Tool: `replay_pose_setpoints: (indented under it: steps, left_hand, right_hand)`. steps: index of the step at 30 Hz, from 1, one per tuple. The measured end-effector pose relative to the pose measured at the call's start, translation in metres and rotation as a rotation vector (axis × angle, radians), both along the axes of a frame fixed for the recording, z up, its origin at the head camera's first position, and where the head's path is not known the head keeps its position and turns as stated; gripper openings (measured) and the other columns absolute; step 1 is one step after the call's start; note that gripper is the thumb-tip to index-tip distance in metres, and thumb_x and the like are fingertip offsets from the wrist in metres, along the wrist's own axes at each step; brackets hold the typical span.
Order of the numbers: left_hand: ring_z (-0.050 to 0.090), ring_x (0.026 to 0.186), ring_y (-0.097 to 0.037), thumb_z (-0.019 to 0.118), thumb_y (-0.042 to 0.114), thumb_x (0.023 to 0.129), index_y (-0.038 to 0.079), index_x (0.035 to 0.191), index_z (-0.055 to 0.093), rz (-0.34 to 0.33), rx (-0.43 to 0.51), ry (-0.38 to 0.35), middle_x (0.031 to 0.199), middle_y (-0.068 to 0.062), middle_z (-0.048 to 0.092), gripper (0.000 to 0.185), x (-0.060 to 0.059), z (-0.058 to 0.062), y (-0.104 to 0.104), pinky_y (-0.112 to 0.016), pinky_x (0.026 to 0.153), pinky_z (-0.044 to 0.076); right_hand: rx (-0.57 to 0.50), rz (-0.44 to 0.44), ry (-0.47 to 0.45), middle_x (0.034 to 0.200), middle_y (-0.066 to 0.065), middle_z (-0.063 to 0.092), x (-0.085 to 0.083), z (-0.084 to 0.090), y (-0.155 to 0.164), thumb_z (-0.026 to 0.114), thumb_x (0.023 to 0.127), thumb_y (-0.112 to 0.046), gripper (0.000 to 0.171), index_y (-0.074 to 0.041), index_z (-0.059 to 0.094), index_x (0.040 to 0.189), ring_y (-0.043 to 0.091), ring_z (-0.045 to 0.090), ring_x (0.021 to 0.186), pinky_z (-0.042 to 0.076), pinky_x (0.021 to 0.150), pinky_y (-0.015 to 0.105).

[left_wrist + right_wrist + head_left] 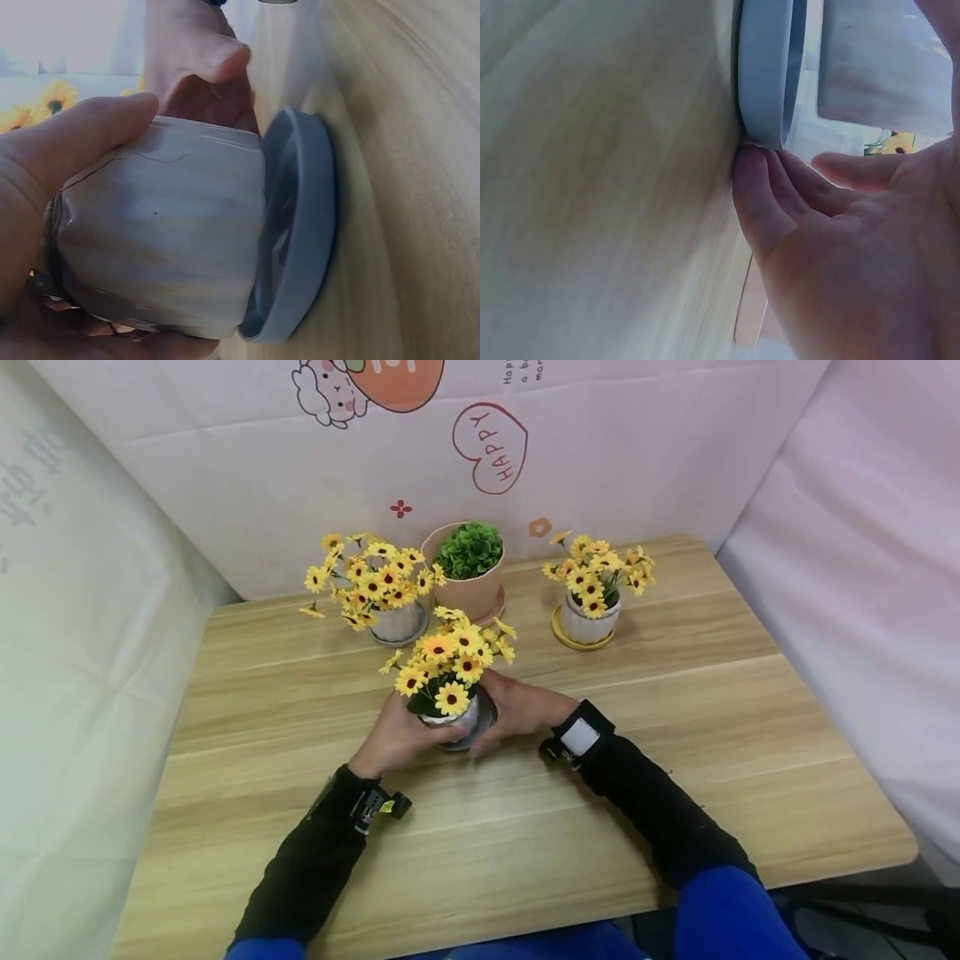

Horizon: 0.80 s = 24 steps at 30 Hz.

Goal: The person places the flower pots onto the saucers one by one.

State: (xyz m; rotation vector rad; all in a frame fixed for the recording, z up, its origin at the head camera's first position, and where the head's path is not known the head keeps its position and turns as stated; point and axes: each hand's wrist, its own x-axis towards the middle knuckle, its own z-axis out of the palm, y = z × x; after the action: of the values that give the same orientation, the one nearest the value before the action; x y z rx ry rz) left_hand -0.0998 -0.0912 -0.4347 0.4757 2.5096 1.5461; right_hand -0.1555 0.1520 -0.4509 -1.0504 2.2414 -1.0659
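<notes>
White glazed ceramic pot of yellow artificial flowers [452, 693], on its grey saucer [300, 225] mid-counter, is clasped round the body by left hand [393, 739] and right hand [517, 708]; probably light, slippery, breakable.

Three yellow flower pots [447, 681], one green plant pot [467, 568].

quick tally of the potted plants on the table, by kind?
Yellow-flower pots: 3, back left, back right, and one in front gripped by the left hand with the right hand at its grey saucer.
Green plant in a pink pot: 1.
Total: 4 potted plants.
</notes>
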Motion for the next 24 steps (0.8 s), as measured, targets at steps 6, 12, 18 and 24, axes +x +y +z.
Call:
replay_pose_setpoints:
  steps: [6,12,18,24]
  left_hand:
    - [0.055,0.142,-0.026,0.098,0.025,0.075,0.018,0.155,0.046,-0.018,-0.002,0.018,0.151,-0.005,0.057,0.096,-0.004,-0.007,0.007,-0.049,0.123,0.041]
    - [0.055,0.142,-0.027,0.099,0.027,0.075,0.017,0.155,0.046,-0.024,-0.038,0.019,0.150,-0.006,0.058,0.096,-0.003,-0.013,0.010,-0.049,0.123,0.042]
    - [0.054,0.143,-0.027,0.098,0.028,0.076,0.018,0.156,0.044,-0.017,-0.068,0.008,0.152,-0.006,0.057,0.097,-0.003,-0.015,0.012,-0.049,0.123,0.042]
    - [0.054,0.143,-0.027,0.097,0.029,0.077,0.017,0.156,0.044,-0.012,-0.084,0.015,0.152,-0.006,0.057,0.096,-0.003,-0.015,0.012,-0.049,0.122,0.043]
  right_hand:
    - [-0.035,0.013,-0.020,0.161,0.008,0.044,0.000,0.000,0.000,0.101,0.070,-0.031,0.115,-0.010,0.030,0.159,0.022,0.044,0.151,0.032,0.130,0.040]
    - [0.015,0.042,0.018,0.162,0.005,0.046,-0.001,-0.002,-0.001,0.098,0.074,-0.038,0.108,-0.011,0.037,0.159,0.020,0.043,0.151,0.030,0.131,0.040]
    - [0.031,0.049,0.053,0.163,0.005,0.042,0.001,-0.001,-0.004,0.098,0.073,-0.041,0.113,-0.012,0.033,0.161,0.021,0.037,0.154,0.027,0.133,0.043]
    - [0.020,0.049,0.041,0.165,0.004,0.041,0.003,0.002,-0.005,0.097,0.075,-0.040,0.111,-0.012,0.033,0.161,0.021,0.035,0.156,0.024,0.134,0.044]
